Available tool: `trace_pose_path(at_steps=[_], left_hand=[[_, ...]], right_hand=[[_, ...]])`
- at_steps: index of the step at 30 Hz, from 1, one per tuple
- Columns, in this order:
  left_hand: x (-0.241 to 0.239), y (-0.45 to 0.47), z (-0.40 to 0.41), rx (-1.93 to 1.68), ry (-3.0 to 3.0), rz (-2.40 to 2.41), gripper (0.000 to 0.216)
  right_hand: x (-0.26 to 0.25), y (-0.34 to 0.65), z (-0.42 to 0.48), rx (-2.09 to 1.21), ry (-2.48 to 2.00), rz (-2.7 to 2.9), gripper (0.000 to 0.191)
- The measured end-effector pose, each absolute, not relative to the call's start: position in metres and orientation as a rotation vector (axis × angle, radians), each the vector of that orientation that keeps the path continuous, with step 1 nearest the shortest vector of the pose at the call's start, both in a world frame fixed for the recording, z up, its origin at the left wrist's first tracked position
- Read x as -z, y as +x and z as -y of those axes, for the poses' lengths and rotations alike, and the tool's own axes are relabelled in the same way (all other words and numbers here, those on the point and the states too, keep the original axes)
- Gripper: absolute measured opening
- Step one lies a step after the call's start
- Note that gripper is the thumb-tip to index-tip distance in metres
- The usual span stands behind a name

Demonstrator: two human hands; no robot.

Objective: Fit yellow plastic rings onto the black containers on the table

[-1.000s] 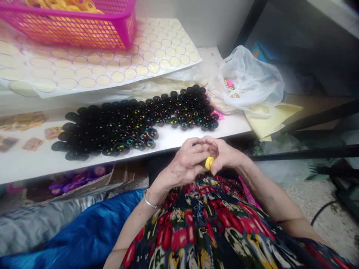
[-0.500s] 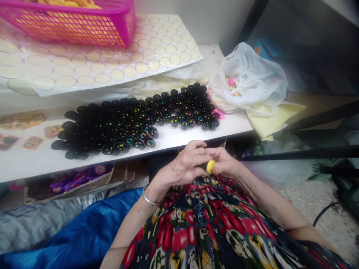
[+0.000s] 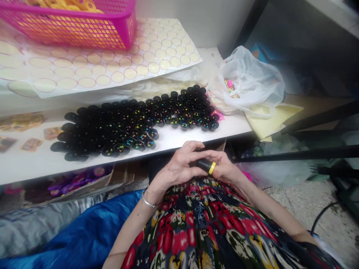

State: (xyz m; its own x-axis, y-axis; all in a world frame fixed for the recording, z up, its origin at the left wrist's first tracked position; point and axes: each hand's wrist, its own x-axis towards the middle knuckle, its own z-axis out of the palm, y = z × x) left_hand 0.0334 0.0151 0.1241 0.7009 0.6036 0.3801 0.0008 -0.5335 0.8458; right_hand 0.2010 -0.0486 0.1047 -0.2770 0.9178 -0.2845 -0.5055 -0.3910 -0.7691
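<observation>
A short black tube (image 3: 204, 164) with a yellow ring (image 3: 212, 168) at one end lies between my two hands, above my lap. My left hand (image 3: 182, 162), a silver bangle at its wrist, is closed around the tube's left part, which its fingers partly hide. On the yellow end sits the thumb of my right hand (image 3: 223, 162), its fingers curled over the far side of the tube. Beyond my hands, many black tubes (image 3: 123, 123) stand packed together on the white shelf (image 3: 179, 138), their visible ends showing small coloured bits.
A pink basket (image 3: 127, 26) of yellow rings (image 3: 70, 5) stands on a sheet of round stickers (image 3: 153, 67). To the right are a white plastic bag (image 3: 258, 80) with coloured beads and a yellow paper (image 3: 260, 125). Below the shelf is a box of purple items (image 3: 74, 183).
The tube has turned between my hands, so more of its black body shows beside the yellow ring. My left fingers have spread a little apart around it.
</observation>
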Motion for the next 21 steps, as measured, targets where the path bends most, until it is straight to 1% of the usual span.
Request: trace_pose_path(at_steps=[3,6,7,9,11,12,16,21], left_hand=[[-0.120,0.031,-0.013,-0.882,2.031,-0.491,0.035],[-0.118,0.033,-0.009,-0.958,2.059,-0.494,0.033],[-0.117,0.033,-0.009,-0.983,2.081,-0.486,0.033],[-0.117,0.034,-0.007,-1.031,2.140,-0.478,0.033],[-0.118,0.034,-0.007,-1.061,2.199,-0.506,0.032],[-0.119,0.033,-0.006,-1.058,2.221,-0.526,0.031],[-0.121,0.033,-0.003,-0.997,2.232,-0.569,0.028],[-0.119,0.036,-0.001,-1.007,2.247,-0.641,0.033]], right_hand=[[-0.105,0.201,0.050,-1.787,-0.919,0.664,0.062],[-0.103,0.203,0.052,-1.792,-0.910,0.687,0.055],[-0.102,0.203,0.053,-1.795,-0.913,0.697,0.054],[-0.102,0.205,0.054,-1.757,-0.936,0.733,0.060],[-0.105,0.207,0.057,-1.647,-0.988,0.802,0.064],[-0.108,0.209,0.058,-1.577,-1.029,0.847,0.063],[-0.124,0.211,0.063,-1.301,-1.224,1.125,0.047],[-0.135,0.208,0.063,-0.844,-1.357,1.589,0.040]])
